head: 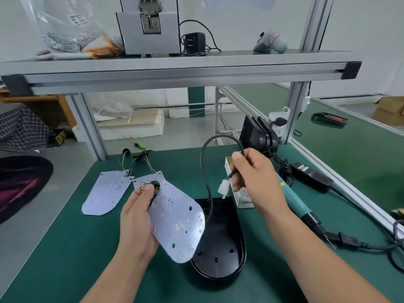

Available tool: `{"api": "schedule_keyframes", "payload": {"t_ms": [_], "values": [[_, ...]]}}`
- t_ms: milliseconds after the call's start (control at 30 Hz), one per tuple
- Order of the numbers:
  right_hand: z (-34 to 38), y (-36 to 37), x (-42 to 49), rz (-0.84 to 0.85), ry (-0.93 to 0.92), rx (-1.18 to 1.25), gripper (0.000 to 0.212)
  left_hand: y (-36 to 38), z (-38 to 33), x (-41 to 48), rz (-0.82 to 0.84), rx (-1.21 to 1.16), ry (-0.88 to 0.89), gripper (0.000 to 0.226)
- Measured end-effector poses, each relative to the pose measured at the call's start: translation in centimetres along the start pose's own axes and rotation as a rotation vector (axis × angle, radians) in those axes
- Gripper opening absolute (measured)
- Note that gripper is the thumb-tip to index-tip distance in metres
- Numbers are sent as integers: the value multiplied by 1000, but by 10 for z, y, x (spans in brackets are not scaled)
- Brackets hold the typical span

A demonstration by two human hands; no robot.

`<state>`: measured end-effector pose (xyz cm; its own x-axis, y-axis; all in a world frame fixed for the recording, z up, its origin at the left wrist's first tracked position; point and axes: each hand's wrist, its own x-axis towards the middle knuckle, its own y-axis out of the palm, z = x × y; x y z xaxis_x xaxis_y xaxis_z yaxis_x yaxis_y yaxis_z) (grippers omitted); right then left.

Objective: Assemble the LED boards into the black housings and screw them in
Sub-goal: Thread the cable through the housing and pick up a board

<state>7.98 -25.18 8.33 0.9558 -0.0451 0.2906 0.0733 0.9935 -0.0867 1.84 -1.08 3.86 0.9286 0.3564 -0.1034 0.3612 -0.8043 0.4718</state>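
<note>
Closest to the camera lies the glossy black oval plastic housing (pixel 216 266), open side up on the green mat, its screw posts bare and no board seated in it. Well to the left of the housing, a pale, tongue-shaped LED board (pixel 105 193) with thin coloured wires rests flat as a spare. Just left of the housing, the left hand (pixel 136 219) pinches a round black rubber grommet (pixel 154 184) at the top of a second pale LED board (pixel 177 219), thumb and fingers closed on it. This board hangs tilted, with its lower end overlapping the housing's left rim. A black round cable (pixel 205 171) loops up from behind the board's right edge; where its lower end goes is hidden. Above the housing's far end, the right hand (pixel 253 178) grips that cable with curled fingers just above its white plastic connector (pixel 224 187). Right of the housing stand a small white cardboard screw box (pixel 242 202) and a teal electric screwdriver (pixel 293 200). The likely trouble is the cable: if slack stays under the board as it drops, the board will probably rock on it and miss the posts. Pulling hard could strain the soldered wires or drag the light housing. A board held only by its grommet may also swing and scrape its LEDs on the rim.
</note>
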Motion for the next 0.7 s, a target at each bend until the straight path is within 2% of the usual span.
{"api": "schedule_keyframes", "payload": {"t_ms": [33, 100, 167, 367, 500, 567, 633, 700], "values": [[-4, 0, 0, 63, 49, 79, 19, -2, 0, 1, 15, -5, -38, 28], [-15, 5, -2, 212, 87, 92, 11, -4, 2, 4, 30, -39, -121, 16], [-25, 9, -5, 314, 107, 73, 11, -6, 5, 6, 26, -73, -190, 23], [-39, 13, -8, 330, 92, -119, 9, -2, 15, 9, 154, -194, -408, 38], [-35, 14, -12, 370, -16, -324, 19, 11, 19, 3, 143, -148, -392, 21], [-29, 12, -13, 431, -86, -414, 22, 15, 22, 3, 139, -98, -348, 25], [-24, 8, -14, 524, -172, -473, 13, 15, 24, 3, 159, -67, -326, 37], [-20, 8, -15, 569, -242, -532, 10, 14, 22, 2, 164, -44, -298, 34]]}}
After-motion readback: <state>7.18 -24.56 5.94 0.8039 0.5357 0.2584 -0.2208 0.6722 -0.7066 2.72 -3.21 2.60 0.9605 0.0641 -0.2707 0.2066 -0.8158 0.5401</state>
